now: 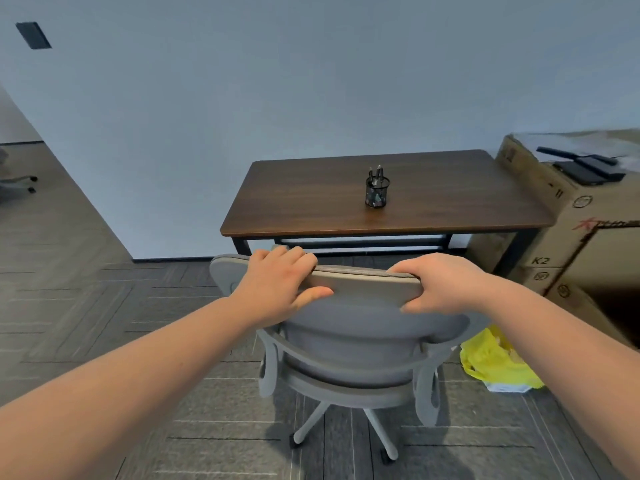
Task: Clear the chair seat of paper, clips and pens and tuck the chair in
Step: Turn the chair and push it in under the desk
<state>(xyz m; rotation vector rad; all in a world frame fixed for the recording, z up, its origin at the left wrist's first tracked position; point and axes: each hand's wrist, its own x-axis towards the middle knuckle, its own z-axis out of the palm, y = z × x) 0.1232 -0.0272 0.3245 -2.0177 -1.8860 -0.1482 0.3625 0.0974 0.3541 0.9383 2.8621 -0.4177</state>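
Observation:
A grey office chair stands on the floor in front of a dark wooden desk, its back toward me. My left hand grips the top edge of the backrest at its left part, fingers over the top and thumb on the near face. My right hand grips the same edge further right. The seat is hidden behind the backrest. On the desk stands a black mesh pen holder with pens in it.
Large cardboard boxes stand right of the desk with dark devices on top. A yellow plastic bag lies on the floor beside the chair's right side. A white wall runs behind the desk. Carpet floor stretches to the left.

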